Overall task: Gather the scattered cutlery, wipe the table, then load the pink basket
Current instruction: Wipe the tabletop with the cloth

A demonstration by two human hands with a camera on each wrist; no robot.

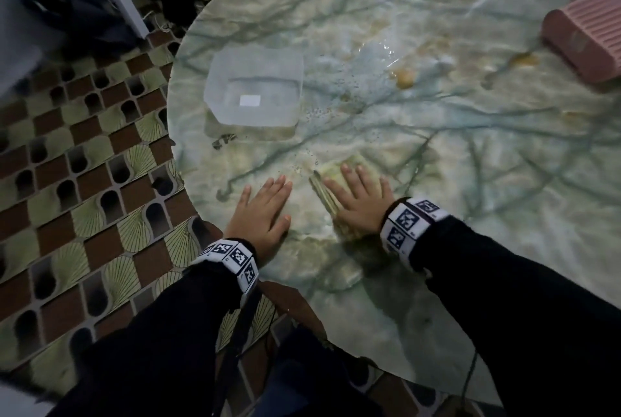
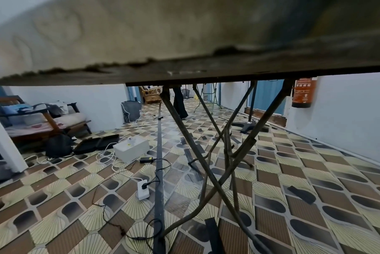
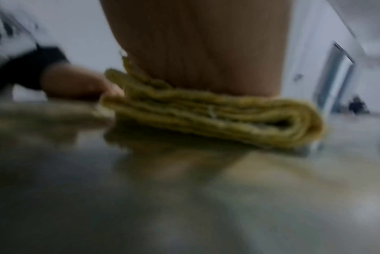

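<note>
A folded yellow-green cloth [image 1: 325, 189] lies on the round marbled table [image 1: 437, 154] near its front edge. My right hand [image 1: 361, 196] presses flat on top of the cloth, fingers straight. In the blurred right wrist view the palm [image 3: 197, 51] sits on the layered cloth [image 3: 217, 118]. Just left of the cloth, my left hand [image 1: 263, 210] rests flat on the bare tabletop with fingers spread and nothing in it. The pink basket [image 1: 586, 41] lies tipped over at the far right edge. No cutlery shows in any view.
A clear plastic container [image 1: 255, 94] stands at the table's left side. Crumbs [image 1: 314, 110] and yellowish wet smears [image 1: 405, 77] mark the middle. The left wrist view looks under the table edge [image 2: 184, 72] at crossed metal legs [image 2: 219, 154], cables and a power strip [image 2: 143, 189] on the patterned floor.
</note>
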